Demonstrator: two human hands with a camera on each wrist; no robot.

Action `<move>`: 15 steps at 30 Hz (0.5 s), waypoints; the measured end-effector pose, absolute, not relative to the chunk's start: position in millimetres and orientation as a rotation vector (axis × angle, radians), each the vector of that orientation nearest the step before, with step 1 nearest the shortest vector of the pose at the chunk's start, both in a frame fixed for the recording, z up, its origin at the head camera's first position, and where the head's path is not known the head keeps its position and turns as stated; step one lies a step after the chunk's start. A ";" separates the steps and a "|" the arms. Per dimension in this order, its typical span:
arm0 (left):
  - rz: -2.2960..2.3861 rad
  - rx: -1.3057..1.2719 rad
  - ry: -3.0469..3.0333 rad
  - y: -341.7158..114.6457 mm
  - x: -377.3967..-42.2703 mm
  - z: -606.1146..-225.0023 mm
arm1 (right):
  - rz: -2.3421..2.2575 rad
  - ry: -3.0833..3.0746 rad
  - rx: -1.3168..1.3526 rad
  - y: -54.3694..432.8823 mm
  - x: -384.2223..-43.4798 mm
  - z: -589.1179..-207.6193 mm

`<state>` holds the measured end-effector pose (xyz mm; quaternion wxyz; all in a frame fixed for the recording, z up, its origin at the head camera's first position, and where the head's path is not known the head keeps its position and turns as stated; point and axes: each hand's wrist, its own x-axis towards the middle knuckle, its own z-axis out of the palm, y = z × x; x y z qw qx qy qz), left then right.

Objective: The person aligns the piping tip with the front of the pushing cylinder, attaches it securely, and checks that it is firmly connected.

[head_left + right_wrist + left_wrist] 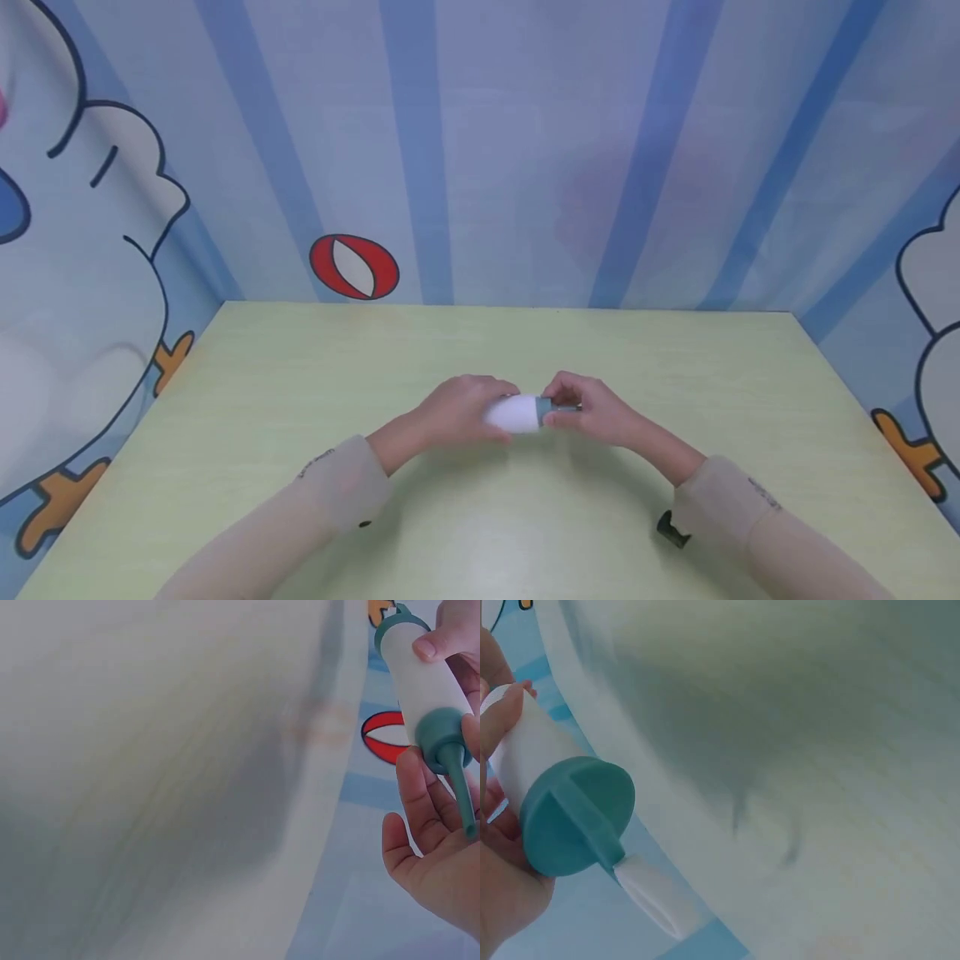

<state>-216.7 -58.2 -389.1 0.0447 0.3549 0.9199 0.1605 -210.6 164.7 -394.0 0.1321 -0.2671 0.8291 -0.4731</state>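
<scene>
A white squeeze bottle [513,414] is held up sideways over the table between both hands. My left hand [459,408] grips its body. My right hand [596,410] pinches the teal collar [441,733] at the other end with thumb and fingers. From that collar a narrow teal nozzle [457,784] sticks out past the right palm. In the left wrist view, the bottle's other end shows a teal disc [544,832] with a raised ridge and a white tab [656,896] jutting from it. Part of the body lies hidden under the left fingers.
Beneath the hands is a pale yellow-green table [300,358]. A blue striped backdrop [510,167] with cartoon figures rises behind and at both sides. A small dark object [672,530] shows by the right sleeve cuff.
</scene>
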 end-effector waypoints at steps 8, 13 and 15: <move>0.365 1.118 2.839 -50.0 -244.5 -398.1 | -1.316 2.454 -0.687 167.9 -240.5 -407.6; 0.253 1.118 2.864 -40.0 -260.9 -400.9 | -1.246 2.482 -0.597 169.6 -258.8 -413.4; 0.220 1.110 2.859 -35.9 -266.8 -401.4 | -1.221 2.486 -0.574 170.5 -266.2 -416.8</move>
